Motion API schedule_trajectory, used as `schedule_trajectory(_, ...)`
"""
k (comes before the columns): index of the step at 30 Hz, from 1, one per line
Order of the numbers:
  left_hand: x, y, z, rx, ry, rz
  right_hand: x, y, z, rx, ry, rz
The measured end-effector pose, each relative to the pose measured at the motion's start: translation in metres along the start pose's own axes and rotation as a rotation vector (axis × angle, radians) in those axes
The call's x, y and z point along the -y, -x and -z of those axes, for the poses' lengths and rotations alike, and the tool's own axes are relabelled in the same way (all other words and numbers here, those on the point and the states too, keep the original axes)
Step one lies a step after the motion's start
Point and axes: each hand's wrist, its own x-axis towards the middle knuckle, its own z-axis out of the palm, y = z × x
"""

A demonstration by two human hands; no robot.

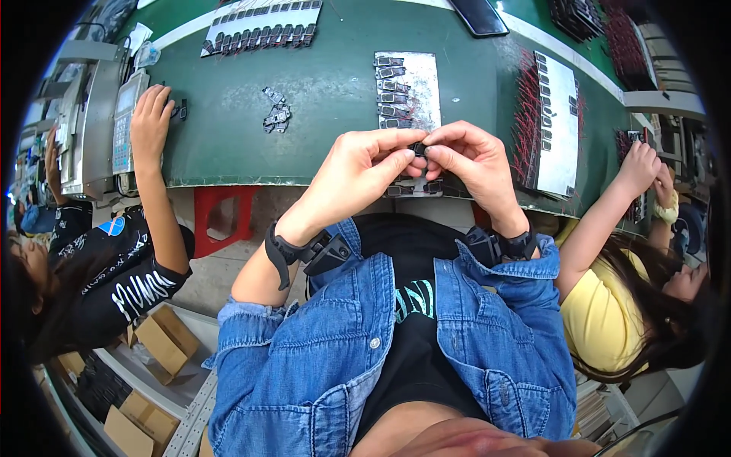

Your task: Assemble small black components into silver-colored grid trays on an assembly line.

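Between my two hands, above the table's near edge, is a small black part (418, 149), too small to name more exactly. My left hand (364, 165) pinches it from the left with thumb and forefinger. From the other side my right hand (474, 161) grips it with thumb and fingertips, and the fingers hide much of it. Just beyond the hands lies a pale metal plate (426, 80) with a column of small black-framed parts (391, 99) along its left side. The plate's near end shows below my hands, with more dark parts on it.
A loose heap of small parts (277, 114) lies left on the green table (327, 91). Other loaded plates stand at the far left (263, 17) and right (560, 114), the latter with red wires. A dark phone-like slab (480, 17) lies at the back. Co-workers' arms (152, 167) flank both sides.
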Motion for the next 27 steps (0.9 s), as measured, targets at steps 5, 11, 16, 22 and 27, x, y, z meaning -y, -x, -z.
schedule_trajectory(5,0.0,-0.002,0.002,0.03,0.099,0.046,-0.005,0.001,-0.001,-0.029,-0.014,0.045)
schedule_trajectory(11,-0.002,-0.002,0.002,0.03,0.136,0.047,-0.006,0.0,-0.004,-0.06,-0.043,0.094)
schedule_trajectory(16,0.002,-0.002,0.004,0.005,0.067,0.043,-0.008,0.005,-0.013,-0.143,0.101,0.147)
schedule_trajectory(22,0.001,-0.005,0.005,0.01,0.081,0.037,-0.009,0.006,-0.01,-0.126,0.222,0.239)
schedule_trajectory(27,0.0,-0.003,0.004,0.013,0.089,0.055,-0.011,0.006,-0.01,-0.12,0.227,0.239)
